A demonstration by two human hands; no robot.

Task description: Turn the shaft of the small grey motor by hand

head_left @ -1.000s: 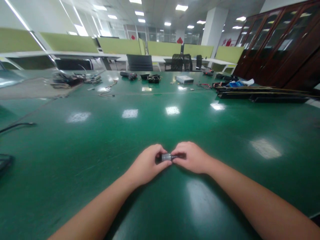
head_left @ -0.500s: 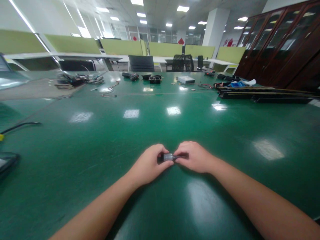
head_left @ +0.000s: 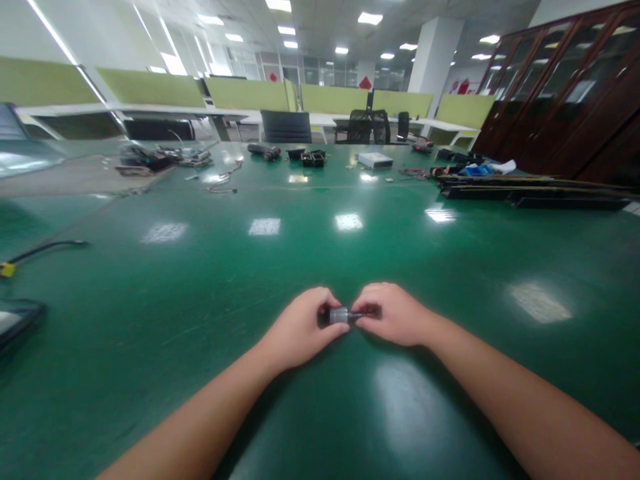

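Observation:
A small cylinder [head_left: 339, 315] with a grey, shiny middle and dark ends lies sideways between my two hands, just over the green tabletop [head_left: 320, 413]. My left hand [head_left: 303, 330] is closed on its wide left part, with thumb and fingers on either side. My right hand [head_left: 393, 313] pinches the thin dark stem at its right end. Fingers cover both ends, so I cannot tell exactly what kind of part it is.
At the left edge lie a black cable [head_left: 47, 248] with a yellow piece and a dark-framed object [head_left: 23, 323]. Toward the back are a white box [head_left: 375, 160], black parts [head_left: 313, 159], a loose wire [head_left: 225, 183] and long black bars [head_left: 535, 190] on the right.
The whole view has shifted slightly, so the surroundings sit a little further right. Both hands keep their hold on the cylinder, with no clear change in their grip.

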